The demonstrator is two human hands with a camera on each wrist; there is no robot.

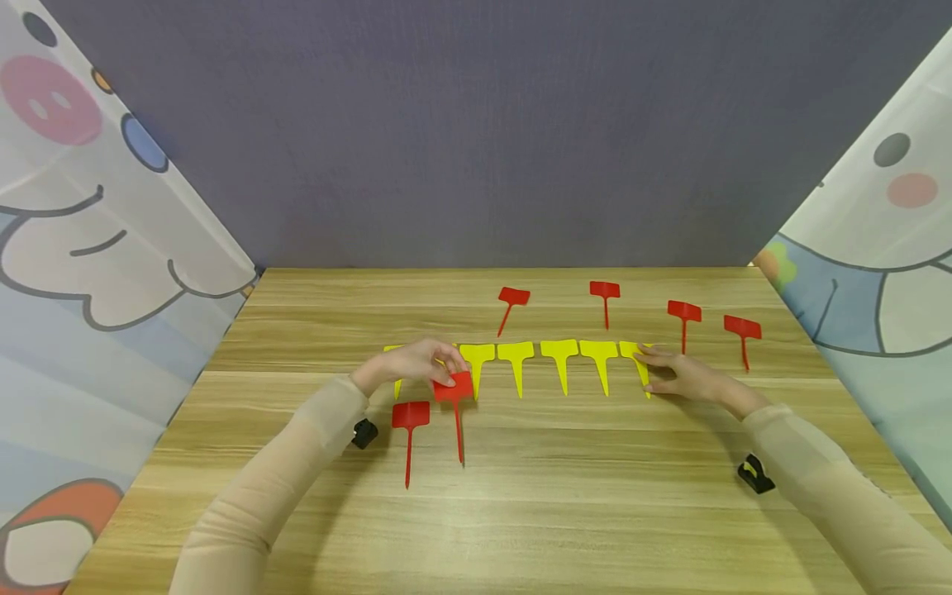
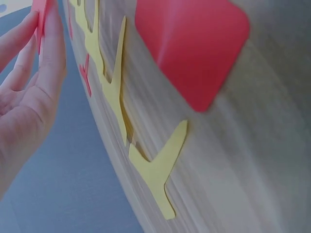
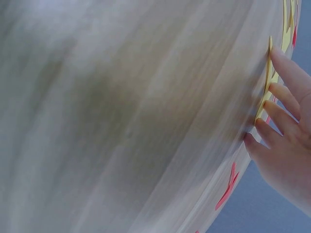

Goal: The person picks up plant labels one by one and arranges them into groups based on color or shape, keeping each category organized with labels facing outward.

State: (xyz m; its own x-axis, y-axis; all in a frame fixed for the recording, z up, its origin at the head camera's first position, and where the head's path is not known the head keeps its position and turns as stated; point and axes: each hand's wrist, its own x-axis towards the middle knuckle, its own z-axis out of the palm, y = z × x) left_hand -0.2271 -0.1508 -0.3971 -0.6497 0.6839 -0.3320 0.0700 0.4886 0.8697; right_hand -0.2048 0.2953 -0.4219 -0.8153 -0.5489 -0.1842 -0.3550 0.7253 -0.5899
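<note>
My left hand (image 1: 422, 361) pinches a red T-shaped plant label (image 1: 455, 387) between thumb and fingers, its stem pointing down toward me. Next to it on the table lies another red plant label (image 1: 411, 415). Yellow plant labels (image 1: 559, 350) form a row across the table, heads away from me; my left hand partly covers the row's left end. At the right end, my right hand (image 1: 687, 378) rests on the last yellow label (image 1: 632, 350), fingers near its head and thumb by its tip. In the right wrist view those fingers (image 3: 279, 114) look extended along the label.
Behind the row lie red labels, one tilted (image 1: 514, 296) and one upright (image 1: 605, 289). Two more, a red label (image 1: 684, 311) and another red label (image 1: 742, 326), lie beyond my right hand. A grey wall (image 1: 506, 149) backs the wooden table (image 1: 565, 512), with printed curtains at both sides.
</note>
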